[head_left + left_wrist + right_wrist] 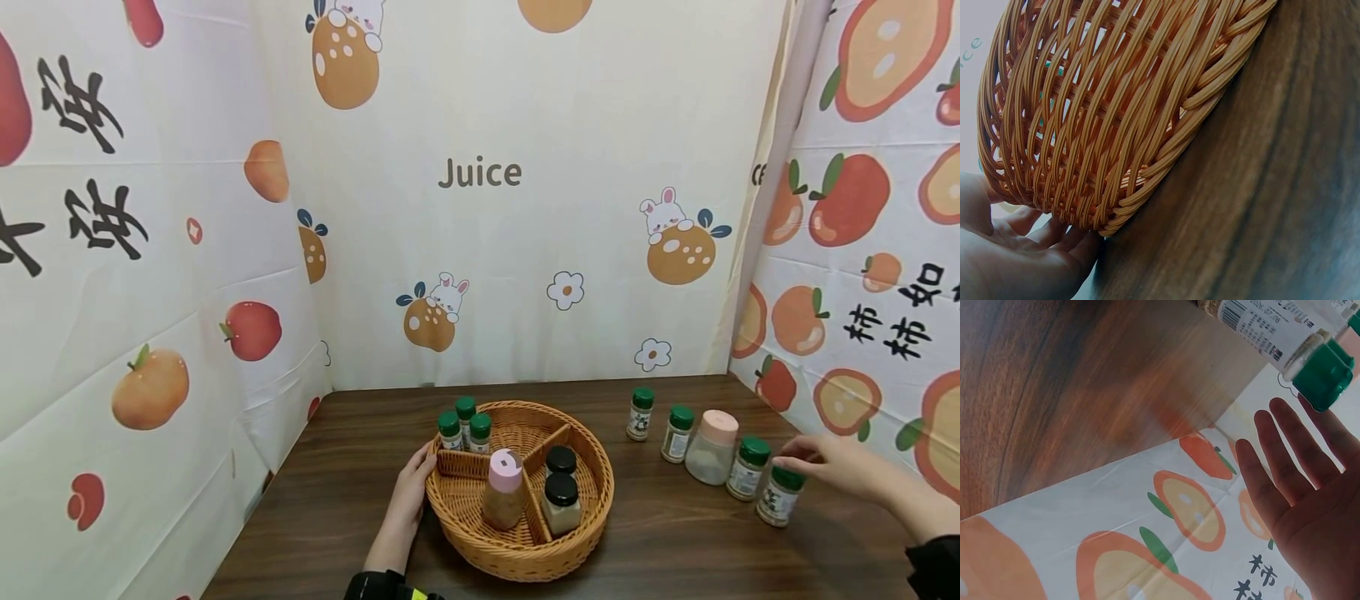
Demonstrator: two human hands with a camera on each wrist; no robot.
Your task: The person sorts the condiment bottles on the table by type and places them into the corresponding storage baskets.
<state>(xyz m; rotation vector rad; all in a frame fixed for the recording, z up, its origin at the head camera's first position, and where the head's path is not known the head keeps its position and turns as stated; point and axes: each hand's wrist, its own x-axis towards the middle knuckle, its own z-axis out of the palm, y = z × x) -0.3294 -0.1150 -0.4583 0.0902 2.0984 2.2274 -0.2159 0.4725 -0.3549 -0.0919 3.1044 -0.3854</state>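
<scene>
My left hand holds the left side of a round wicker basket. In the left wrist view, its fingers bend against the woven wall and are partly hidden behind it. My right hand is at the nearest green-capped seasoning jar on the right. In the right wrist view the fingers are straight and spread beside the jar's green cap; whether they touch it I cannot tell. Inside the divided basket stand several green-capped jars, a pink-capped bottle and two black-capped jars.
On the brown wooden table, a slanting row to the right of the basket includes more green-capped jars and a clear jar with a peach lid. Fruit-printed cloth walls in the table at the back and both sides.
</scene>
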